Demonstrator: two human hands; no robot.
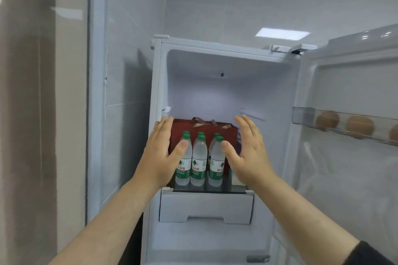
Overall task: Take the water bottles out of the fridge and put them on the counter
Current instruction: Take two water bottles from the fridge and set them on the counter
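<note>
Several clear water bottles (198,162) with green caps and green-and-red labels stand in rows on a glass shelf (228,189) inside the open fridge. My left hand (160,155) is spread open just left of the group, its thumb in front of the leftmost bottle. My right hand (247,153) is spread open just right of the group, its thumb in front of the rightmost bottle. Neither hand grips anything. The bottles in the back rows are mostly hidden by the front ones.
A dark red gift box (215,128) with a brown ribbon stands behind the bottles. A white drawer (205,206) sits below the shelf. The fridge door (349,178) hangs open at right, its bin (344,126) holding brown eggs. A tiled wall is at left.
</note>
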